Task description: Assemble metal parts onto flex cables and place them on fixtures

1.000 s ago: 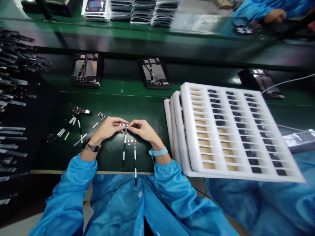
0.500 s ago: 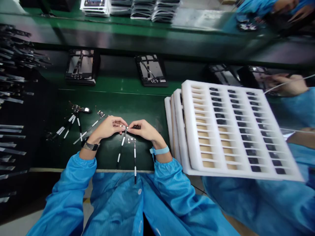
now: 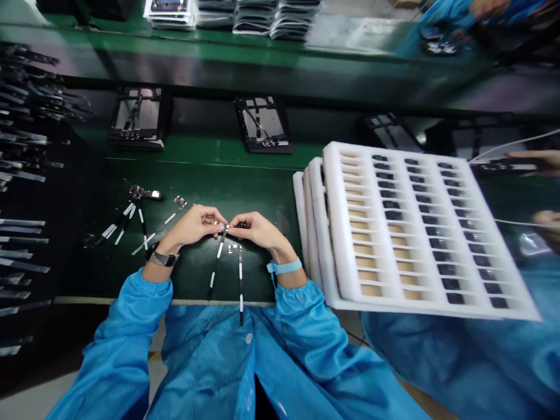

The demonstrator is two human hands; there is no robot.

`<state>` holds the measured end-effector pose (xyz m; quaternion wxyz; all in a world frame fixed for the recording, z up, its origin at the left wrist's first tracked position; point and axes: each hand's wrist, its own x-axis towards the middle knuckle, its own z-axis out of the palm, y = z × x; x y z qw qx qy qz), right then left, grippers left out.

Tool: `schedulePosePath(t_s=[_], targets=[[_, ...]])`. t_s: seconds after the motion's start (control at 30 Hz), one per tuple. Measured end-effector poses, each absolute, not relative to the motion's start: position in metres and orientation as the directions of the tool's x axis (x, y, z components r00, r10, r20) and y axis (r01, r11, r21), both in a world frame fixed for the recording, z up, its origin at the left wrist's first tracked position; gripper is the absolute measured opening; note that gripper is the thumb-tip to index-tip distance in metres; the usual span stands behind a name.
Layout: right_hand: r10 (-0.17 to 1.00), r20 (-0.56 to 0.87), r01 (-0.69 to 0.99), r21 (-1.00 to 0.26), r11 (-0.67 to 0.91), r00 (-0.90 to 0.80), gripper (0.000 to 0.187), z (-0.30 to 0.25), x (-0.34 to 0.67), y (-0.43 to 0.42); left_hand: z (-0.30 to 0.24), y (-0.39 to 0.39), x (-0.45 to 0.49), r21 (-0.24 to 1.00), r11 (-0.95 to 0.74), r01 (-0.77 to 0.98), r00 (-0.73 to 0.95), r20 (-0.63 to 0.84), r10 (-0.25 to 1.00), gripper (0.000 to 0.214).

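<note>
My left hand (image 3: 196,226) and my right hand (image 3: 256,229) meet over the green bench. Between their fingertips they pinch the small board end of a flex cable (image 3: 219,249). Its black-and-white ribbon hangs down toward me. What the fingertips do to the board is too small to make out. Just right of it lies a second flex cable (image 3: 240,277), its tail reaching over the bench edge. Beyond my left wrist rests another flex cable (image 3: 170,218), slanting. Farther left is a bunch of flex cables (image 3: 137,193) with a small module among them.
White foam trays (image 3: 431,233) with slots of black parts are stacked at right. Dark devices with open backs (image 3: 263,123) stand on the line behind the bench. Many ribbon strips (image 3: 21,239) jut in from the left. A co-worker's hand (image 3: 546,162) is at far right.
The devices on the line have shifted slightly left. The co-worker's hands at right have moved, and a dark part now shows by one. My hands keep almost the same pinch.
</note>
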<state>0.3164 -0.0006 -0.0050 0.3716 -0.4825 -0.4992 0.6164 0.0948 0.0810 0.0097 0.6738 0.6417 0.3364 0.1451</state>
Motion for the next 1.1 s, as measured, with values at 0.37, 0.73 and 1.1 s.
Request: schedulePosePath(t_s=[0.37, 0.73, 1.1], targets=[[0.927, -0.274, 0.017, -0.960, -0.280, -0.256, 0.043, -0.003, 0.317, -0.001, 0.009, 0.077, 0.099, 0.961, 0.171, 0.219, 0.716, -0.277, 0.641, 0.033], [0.925, -0.274, -0.035, -0.956, -0.293, -0.262, 0.040, -0.007, 0.317, -0.001, 0.002, 0.077, 0.100, 0.952, 0.229, 0.202, 0.712, -0.303, 0.634, 0.036], [0.946, -0.275, -0.201, -0.930, -0.308, -0.173, 0.050, -0.018, 0.314, 0.002, 0.013, 0.093, 0.082, 0.952, 0.077, 0.295, 0.639, -0.256, 0.726, 0.037]])
